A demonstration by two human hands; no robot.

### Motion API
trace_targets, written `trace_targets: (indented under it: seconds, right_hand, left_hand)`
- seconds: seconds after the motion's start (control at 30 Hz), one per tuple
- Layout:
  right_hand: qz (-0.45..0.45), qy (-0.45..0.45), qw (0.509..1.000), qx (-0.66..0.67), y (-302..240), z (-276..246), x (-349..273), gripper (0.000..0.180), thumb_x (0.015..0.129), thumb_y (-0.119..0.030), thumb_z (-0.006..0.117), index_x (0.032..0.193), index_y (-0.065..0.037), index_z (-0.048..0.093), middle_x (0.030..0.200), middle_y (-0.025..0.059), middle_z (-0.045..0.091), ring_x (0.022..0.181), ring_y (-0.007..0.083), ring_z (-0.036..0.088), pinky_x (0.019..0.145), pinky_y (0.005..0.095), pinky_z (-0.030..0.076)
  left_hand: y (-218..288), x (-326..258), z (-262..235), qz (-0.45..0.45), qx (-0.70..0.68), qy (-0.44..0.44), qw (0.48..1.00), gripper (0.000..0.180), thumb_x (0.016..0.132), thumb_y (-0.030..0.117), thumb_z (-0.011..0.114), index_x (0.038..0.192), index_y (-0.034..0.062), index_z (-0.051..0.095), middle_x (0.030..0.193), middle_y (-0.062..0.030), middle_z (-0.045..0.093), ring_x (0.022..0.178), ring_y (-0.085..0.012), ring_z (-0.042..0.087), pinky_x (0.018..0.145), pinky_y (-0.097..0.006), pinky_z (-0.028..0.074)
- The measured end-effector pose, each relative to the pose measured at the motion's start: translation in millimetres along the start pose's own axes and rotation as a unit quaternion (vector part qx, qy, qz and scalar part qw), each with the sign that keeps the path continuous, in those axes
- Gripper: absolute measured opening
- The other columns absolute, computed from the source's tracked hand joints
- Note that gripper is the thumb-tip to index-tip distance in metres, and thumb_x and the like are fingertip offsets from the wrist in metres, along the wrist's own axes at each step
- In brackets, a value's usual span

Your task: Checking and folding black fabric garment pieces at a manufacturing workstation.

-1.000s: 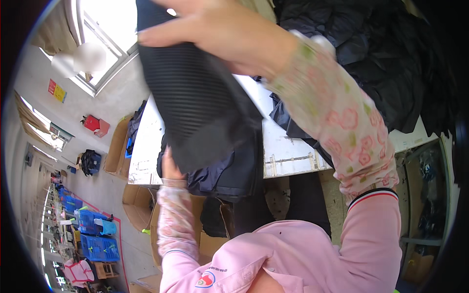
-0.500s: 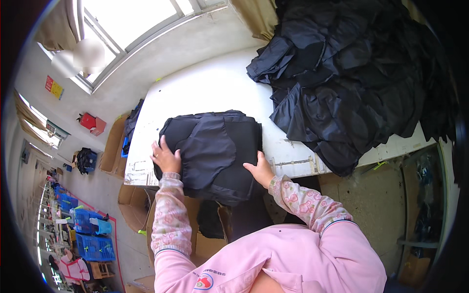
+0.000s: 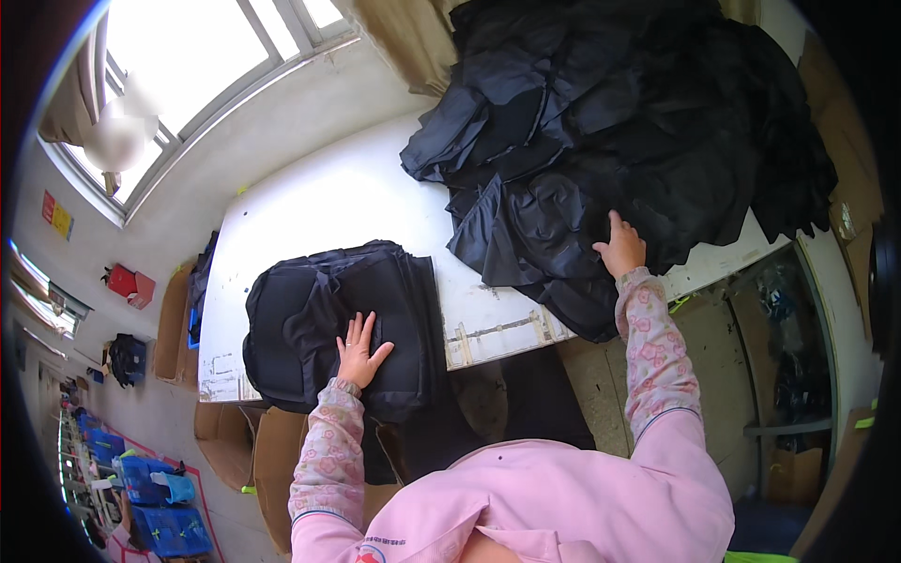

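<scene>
Backpack (image 3: 328, 319) flat, long axis toward window, under spread-fingered left hand (image 3: 359, 349).

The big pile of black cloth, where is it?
In the head view, the pile of black cloth covers the white table's right end; the right hand touches it.

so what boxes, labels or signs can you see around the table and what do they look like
Wall sign: far left on the wall beside the window, small red and yellow rectangle.
Red box: on the floor left of the white table, small, blocky.
Cardboard boxes: under and beside the table's left end, brown, open.
Blue crates: lower left floor, stacked, rectangular.
No screens are visible.
</scene>
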State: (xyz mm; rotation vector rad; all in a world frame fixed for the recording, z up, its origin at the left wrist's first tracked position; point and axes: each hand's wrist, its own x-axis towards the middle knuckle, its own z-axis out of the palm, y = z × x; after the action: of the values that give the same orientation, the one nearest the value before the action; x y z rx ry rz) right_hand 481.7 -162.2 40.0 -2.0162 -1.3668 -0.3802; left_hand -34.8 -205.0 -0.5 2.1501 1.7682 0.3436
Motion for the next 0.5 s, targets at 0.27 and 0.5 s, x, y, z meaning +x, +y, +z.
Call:
trace_targets:
  seconds: [0.27,0.5]
  right_hand:
    - [-0.008,-0.313,0.787,0.531,-87,-24,-57,0.012,0.085,-0.001,0.065,0.097,0.001,0.064,0.082,0.0034,0.065,0.075,0.0082,0.060,0.069,0.0228,0.048]
    - [-0.163,-0.615,0.573,0.517,-102,-61,-94,0.014,0.087,-0.004,0.064,0.100,0.001,0.062,0.082,0.0017,0.064,0.077,0.0078,0.058,0.072,0.0226,0.047]
  left_hand:
    - [126,15,-22,0.011,-0.441,-0.112,0.890,0.052,0.090,0.034,0.067,0.131,0.0056,0.051,0.118,-0.0130,0.059,0.104,-0.0211,0.059,0.088,-0.031,0.048]
    - [183,69,50,-0.090,-0.719,-0.182,0.664,0.053,0.090,0.016,0.066,0.138,0.0066,0.043,0.086,0.0045,0.060,0.061,-0.0013,0.052,0.049,-0.018,0.038]
